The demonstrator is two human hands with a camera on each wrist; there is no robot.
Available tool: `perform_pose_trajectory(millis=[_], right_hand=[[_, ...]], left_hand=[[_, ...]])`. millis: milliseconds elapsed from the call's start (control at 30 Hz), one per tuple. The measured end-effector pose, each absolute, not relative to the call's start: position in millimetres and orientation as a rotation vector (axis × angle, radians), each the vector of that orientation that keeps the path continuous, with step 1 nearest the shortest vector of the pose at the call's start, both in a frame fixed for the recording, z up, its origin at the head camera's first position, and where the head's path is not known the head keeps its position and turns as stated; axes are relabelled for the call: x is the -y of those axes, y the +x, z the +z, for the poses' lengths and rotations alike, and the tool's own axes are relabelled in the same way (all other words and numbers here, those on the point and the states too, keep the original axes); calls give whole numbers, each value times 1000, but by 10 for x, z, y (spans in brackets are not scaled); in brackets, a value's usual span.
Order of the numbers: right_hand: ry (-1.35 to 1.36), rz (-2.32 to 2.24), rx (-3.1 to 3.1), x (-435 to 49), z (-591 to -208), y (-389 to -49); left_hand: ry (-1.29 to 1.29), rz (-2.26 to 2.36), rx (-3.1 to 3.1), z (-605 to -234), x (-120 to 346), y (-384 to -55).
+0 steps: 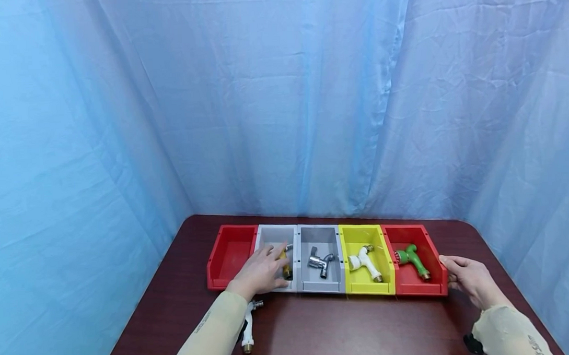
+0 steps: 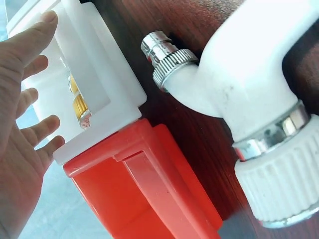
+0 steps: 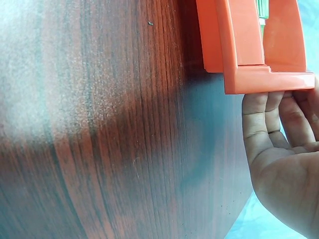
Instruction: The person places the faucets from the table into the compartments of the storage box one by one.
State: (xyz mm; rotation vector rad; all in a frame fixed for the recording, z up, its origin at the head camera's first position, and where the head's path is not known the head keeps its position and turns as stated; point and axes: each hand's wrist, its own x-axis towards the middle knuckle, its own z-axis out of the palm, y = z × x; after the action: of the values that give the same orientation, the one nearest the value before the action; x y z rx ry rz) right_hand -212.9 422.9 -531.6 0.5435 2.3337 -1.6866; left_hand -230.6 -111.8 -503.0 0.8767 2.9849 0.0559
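Observation:
My left hand (image 1: 261,269) spreads its fingers over the light grey bin (image 1: 273,231), partly covering a yellow tap (image 1: 287,271) inside. In the left wrist view, nothing lies between the thumb (image 2: 42,30) and fingers. Near that forearm a white tap (image 1: 248,327) lies on the table, partly hidden by the sleeve. My right hand (image 1: 471,278) holds the right wall of the end red bin (image 1: 422,290), one digit at the rim. In the right wrist view its fingers (image 3: 256,117) are against the outer wall. A green tap (image 1: 413,259) lies in that bin.
The bins stand side by side in a row. A grey bin (image 1: 319,232) holds a chrome tap (image 1: 321,261); a yellow bin (image 1: 361,232) holds another white tap (image 1: 365,262). Another red bin (image 1: 233,252) stands at the left end. Blue curtains (image 1: 282,104) surround the dark wooden table (image 1: 346,332).

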Motion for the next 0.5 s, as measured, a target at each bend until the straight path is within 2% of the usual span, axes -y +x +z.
perform_pose_trajectory(millis=[500], right_hand=[[539, -1669, -2338, -4241, -5337, -2134]], left_hand=[[846, 65, -2992, -4984, 1211, -2089]])
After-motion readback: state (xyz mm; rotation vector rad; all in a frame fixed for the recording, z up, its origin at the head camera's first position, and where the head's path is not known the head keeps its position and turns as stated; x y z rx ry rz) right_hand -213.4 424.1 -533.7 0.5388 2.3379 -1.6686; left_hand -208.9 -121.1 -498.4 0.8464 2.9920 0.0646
